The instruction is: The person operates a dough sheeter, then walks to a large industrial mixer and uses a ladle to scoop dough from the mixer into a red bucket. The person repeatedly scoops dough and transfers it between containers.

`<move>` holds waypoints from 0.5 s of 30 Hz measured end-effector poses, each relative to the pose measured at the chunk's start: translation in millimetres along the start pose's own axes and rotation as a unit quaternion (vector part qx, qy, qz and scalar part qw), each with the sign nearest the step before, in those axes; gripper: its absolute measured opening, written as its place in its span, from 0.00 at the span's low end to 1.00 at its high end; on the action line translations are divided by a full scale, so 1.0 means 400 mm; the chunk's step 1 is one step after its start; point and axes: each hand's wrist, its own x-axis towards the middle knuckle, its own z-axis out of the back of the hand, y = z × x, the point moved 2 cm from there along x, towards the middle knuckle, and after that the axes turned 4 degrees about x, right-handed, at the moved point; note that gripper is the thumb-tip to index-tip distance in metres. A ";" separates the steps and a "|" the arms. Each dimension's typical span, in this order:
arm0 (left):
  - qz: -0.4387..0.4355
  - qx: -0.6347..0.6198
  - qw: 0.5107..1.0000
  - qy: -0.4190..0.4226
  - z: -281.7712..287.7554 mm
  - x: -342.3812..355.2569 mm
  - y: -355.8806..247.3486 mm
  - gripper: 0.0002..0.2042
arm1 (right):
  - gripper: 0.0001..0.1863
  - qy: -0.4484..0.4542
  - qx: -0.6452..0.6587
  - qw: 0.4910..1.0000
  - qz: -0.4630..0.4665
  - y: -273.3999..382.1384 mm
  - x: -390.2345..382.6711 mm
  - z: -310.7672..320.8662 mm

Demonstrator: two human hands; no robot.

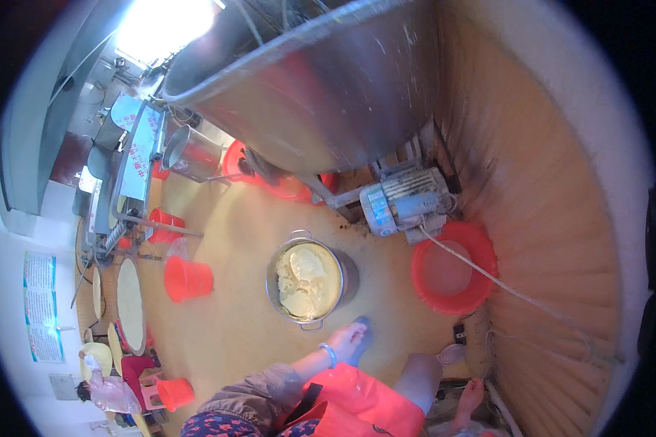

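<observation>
My left hand (346, 341), with a pale bracelet at the wrist, is in front of a tall metal pot (348, 275), slightly right of its near handle and apart from it. Its fingers bend downward and their tips are hidden; a blue shape shows beside them. Pale yellow, dough-like paste (310, 280) with a lumpy, folded top fills the pot. At the lower right, my right hand (472, 393) is small in view, its fingers close together; whether it holds anything is unclear. A pale round scoop-like thing (452, 355) lies near it.
Overhead looms a large metal vat (328, 95) with a motor (404, 202) beneath. A red basin (452, 269) stands by the right wall, a cord crossing it. Red buckets (188, 279) and a metal machine frame (127, 175) are left. A person (109, 386) sits at lower left.
</observation>
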 end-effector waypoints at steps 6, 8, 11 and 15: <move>0.049 -0.160 0.979 -0.121 0.251 -0.155 0.156 0.07 | 0.10 -0.041 0.039 0.998 0.025 0.074 -0.169 0.139; 0.171 -0.029 0.981 -0.084 0.335 -0.247 0.229 0.08 | 0.11 -0.036 0.050 0.998 0.024 0.104 -0.214 0.168; 0.274 -0.054 0.950 -0.138 0.412 -0.368 0.353 0.07 | 0.10 -0.036 0.058 0.997 0.037 0.173 -0.244 0.201; 0.436 -0.169 0.877 -0.115 0.421 -0.523 0.566 0.02 | 0.09 -0.062 0.063 0.995 0.053 0.268 -0.274 0.207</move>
